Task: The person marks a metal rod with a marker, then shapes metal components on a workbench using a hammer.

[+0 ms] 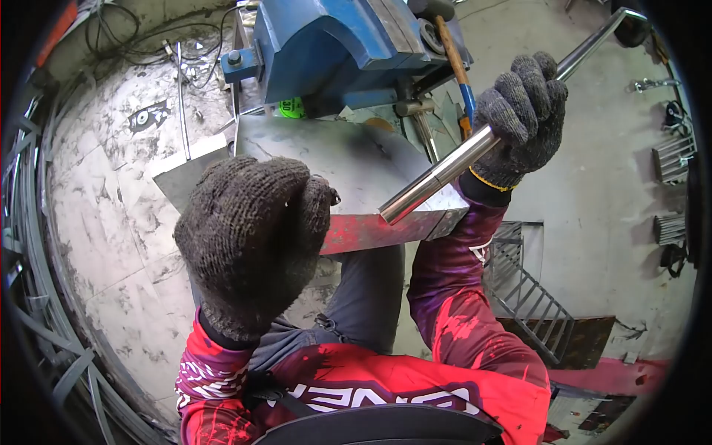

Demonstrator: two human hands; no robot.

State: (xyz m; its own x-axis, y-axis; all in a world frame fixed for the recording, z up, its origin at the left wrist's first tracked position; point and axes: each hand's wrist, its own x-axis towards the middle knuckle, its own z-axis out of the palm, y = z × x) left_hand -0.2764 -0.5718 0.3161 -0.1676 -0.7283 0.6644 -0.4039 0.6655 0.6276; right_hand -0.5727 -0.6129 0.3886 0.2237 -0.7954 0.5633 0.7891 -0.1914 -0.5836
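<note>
Chrome-bright and round, the bent bar [437, 172] runs through the right hand [523, 111], fingers wrapped tightly around it; its thick end hangs over the front edge of the grey sheet-metal bench [326, 152], near the right corner. The left hand [248, 233], in ribbed dark knit, is curled closed; whether it pinches anything is unclear. Beyond the far edge are a curved blue machine [334, 52] and a wooden-handled hammer [451, 53].
</note>
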